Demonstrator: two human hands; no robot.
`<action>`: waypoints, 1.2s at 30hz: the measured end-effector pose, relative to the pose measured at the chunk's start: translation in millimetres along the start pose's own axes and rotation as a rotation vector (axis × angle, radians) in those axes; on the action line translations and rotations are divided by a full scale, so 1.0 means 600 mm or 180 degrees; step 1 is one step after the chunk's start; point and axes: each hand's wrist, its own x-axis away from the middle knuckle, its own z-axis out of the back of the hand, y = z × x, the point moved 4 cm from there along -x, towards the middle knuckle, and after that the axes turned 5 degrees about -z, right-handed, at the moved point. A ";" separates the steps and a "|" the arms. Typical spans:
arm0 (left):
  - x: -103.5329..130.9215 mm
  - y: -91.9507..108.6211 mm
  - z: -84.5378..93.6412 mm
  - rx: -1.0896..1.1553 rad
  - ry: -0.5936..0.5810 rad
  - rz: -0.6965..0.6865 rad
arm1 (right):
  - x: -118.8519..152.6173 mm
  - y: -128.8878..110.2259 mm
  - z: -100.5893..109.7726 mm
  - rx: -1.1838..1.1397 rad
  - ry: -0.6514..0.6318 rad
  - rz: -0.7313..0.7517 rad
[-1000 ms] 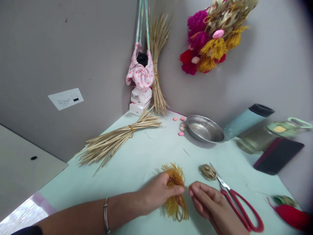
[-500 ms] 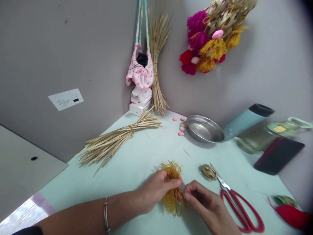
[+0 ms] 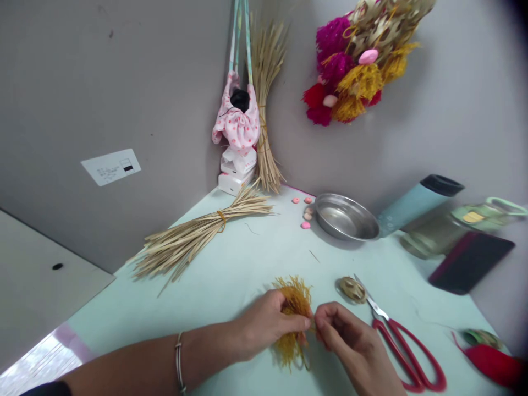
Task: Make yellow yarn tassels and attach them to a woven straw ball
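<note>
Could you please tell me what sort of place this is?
Probably a craft corner: the left hand holds yellow yarn, scissors lie on the table, and colourful tassels hang by the wall.

slim silver bangle [image 3: 178,346], dark sleeve [image 3: 47,389]

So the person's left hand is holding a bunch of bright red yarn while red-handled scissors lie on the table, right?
Not quite: the yarn in the left hand is golden yellow, not bright red, as the head view shows. The red-handled scissors do lie on the table.
</note>
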 end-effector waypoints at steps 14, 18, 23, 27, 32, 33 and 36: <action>0.005 0.022 0.005 0.0528 0.0450 0.0021 | 0.005 -0.003 -0.020 0.0001 -0.0822 -0.0362; 0.004 0.016 0.006 0.0412 0.0496 0.0051 | -0.002 0.004 0.019 -0.0178 -0.0074 -0.0297; 0.006 0.013 0.003 0.0124 0.0385 -0.0055 | 0.003 -0.010 -0.004 -0.0200 -0.0115 -0.0203; 0.006 0.013 0.001 0.0246 0.0259 -0.0141 | 0.000 -0.007 -0.019 0.0200 -0.0165 0.0058; 0.005 0.011 0.004 0.0241 0.0256 0.0013 | -0.002 0.013 0.034 0.1237 0.1356 0.0420; 0.005 0.011 0.003 0.0261 0.0239 0.0024 | 0.000 0.013 0.043 0.1243 0.1598 0.0430; 0.007 0.014 0.000 0.0320 0.0195 -0.0011 | 0.004 0.001 0.042 0.0929 0.1647 0.0333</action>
